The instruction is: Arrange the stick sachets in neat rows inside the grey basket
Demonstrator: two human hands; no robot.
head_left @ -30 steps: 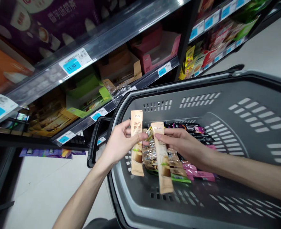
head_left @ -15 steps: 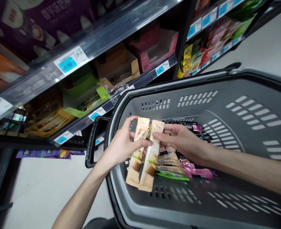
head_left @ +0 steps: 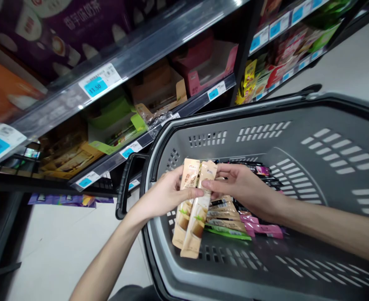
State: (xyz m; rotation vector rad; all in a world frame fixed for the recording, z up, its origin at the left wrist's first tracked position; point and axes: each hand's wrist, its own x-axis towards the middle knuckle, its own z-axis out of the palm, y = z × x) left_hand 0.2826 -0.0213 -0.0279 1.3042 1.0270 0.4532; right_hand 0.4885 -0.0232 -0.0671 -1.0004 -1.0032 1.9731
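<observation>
Two tan milk tea stick packets overlap side by side above the near left end of the grey shopping basket [head_left: 262,144]. My left hand [head_left: 165,192] is closed on the left packet [head_left: 181,228], its thumb reaching across to the right packet [head_left: 195,225]. My right hand [head_left: 245,186] pinches the upper part of that right packet with thumb and fingers. Beneath the hands, tan stick packets [head_left: 225,215], a green one [head_left: 230,232] and pink ones [head_left: 266,230] lie in the basket. Dark packets [head_left: 269,182] lie behind my right hand, partly hidden.
A store shelf [head_left: 159,50] with price tags runs diagonally along the back left. On its lower level stand a green open carton [head_left: 109,121], a brown carton [head_left: 159,94] and a pink carton [head_left: 211,67]. The basket's black handle [head_left: 123,188] sticks out at left.
The two packets were apart a second ago; the right one has moved left and now overlaps the left one. Both now tilt, lower ends leftward. My left thumb now reaches the right packet.
</observation>
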